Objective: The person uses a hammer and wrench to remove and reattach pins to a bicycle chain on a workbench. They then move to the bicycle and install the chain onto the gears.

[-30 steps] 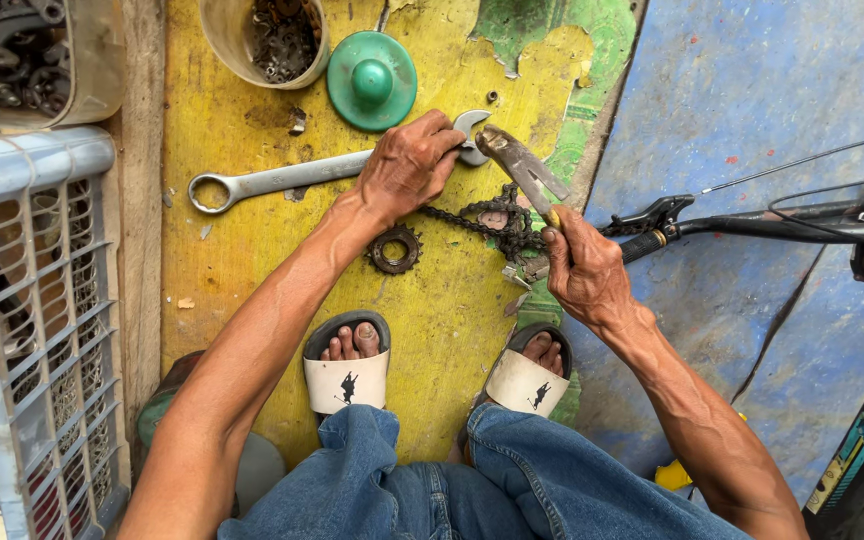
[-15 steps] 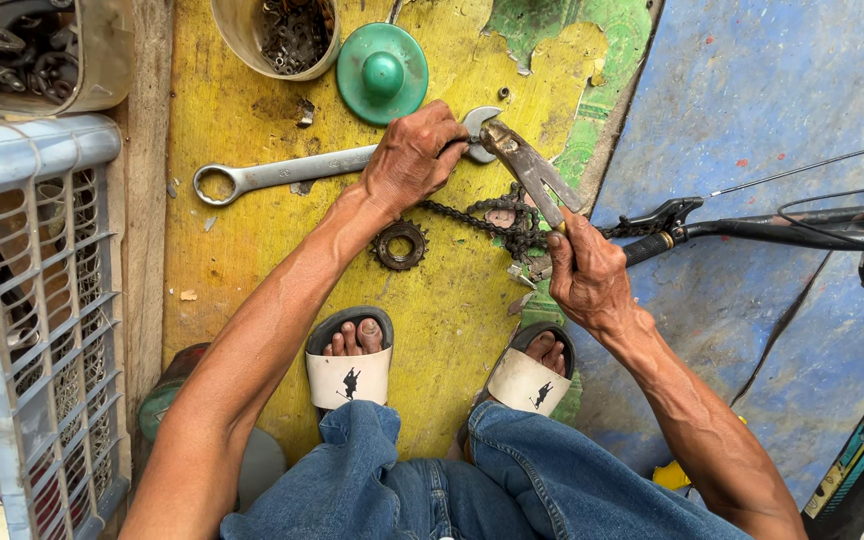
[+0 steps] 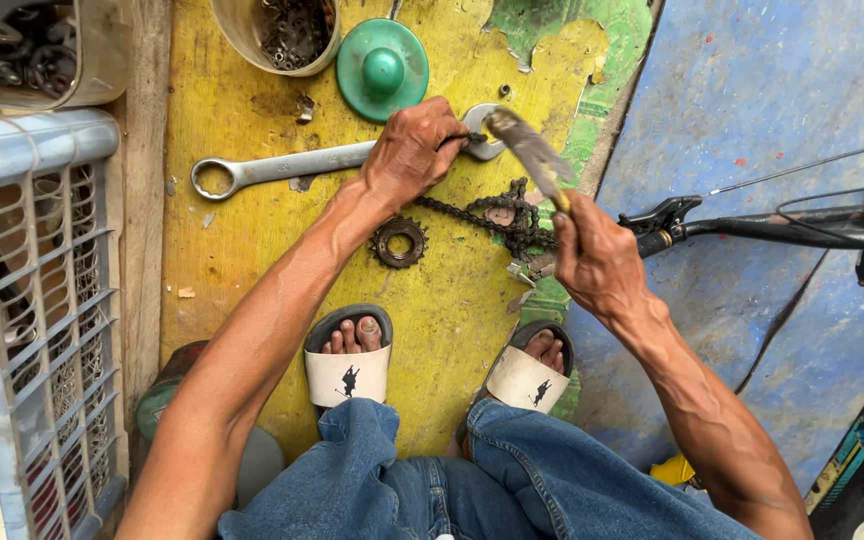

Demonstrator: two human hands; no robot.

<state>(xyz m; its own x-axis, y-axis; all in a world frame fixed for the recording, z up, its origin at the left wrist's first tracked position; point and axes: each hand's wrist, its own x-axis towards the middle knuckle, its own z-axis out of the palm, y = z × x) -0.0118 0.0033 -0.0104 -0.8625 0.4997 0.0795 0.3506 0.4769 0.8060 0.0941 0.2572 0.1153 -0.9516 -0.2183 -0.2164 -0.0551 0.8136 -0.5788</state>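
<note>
My left hand [image 3: 414, 152] presses down near the open end of a large silver wrench [image 3: 287, 165] lying on the yellow board, pinching a small dark piece at the end of a greasy bicycle chain [image 3: 500, 219]. My right hand [image 3: 597, 258] grips a hammer [image 3: 529, 153] by its handle; the head is raised and blurred just above the wrench end. A small rusty sprocket [image 3: 399, 241] lies below my left wrist, beside the chain.
A green round lid [image 3: 383, 69] and a tub of metal parts [image 3: 287, 32] sit at the board's far edge. A grey plastic crate [image 3: 27, 300] stands at left. Bicycle handlebars [image 3: 792, 228] reach in from the right over a blue surface. My sandalled feet [image 3: 349, 358] rest on the board.
The hammer head has swung up and toward the wrench end and is now motion-blurred. My left hand has stayed on the chain at the wrench.
</note>
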